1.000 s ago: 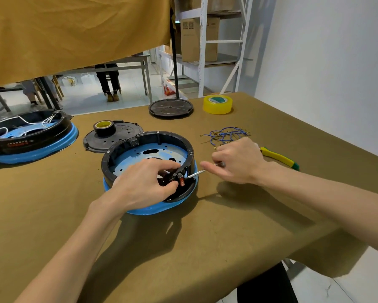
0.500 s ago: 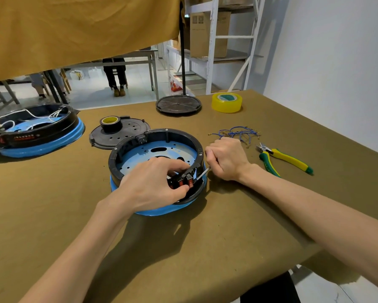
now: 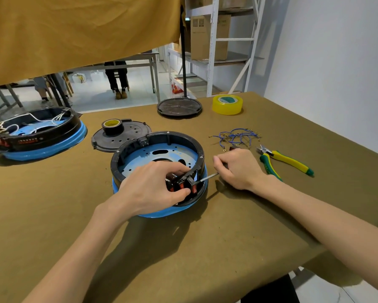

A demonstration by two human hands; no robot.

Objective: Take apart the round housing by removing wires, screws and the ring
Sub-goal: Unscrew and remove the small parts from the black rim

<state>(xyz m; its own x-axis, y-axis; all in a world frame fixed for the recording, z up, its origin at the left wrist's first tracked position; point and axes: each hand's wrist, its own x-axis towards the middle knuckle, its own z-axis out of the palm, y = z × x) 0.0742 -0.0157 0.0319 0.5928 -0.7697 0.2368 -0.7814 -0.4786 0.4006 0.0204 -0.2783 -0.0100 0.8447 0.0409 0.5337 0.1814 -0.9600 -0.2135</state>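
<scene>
screw removal step: left hand point(image 3: 153, 189) pinches the red switches point(image 3: 184, 184); right hand point(image 3: 238, 169) grips the screwdriver point(image 3: 205, 178) at frame centre. next: keep the tip seated.

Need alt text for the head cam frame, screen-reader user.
A person's left hand grips the switch block on a round black-and-blue housing while the right hand holds a screwdriver against it. Loose blue wires, pliers and yellow tape lie on the brown table.
</scene>
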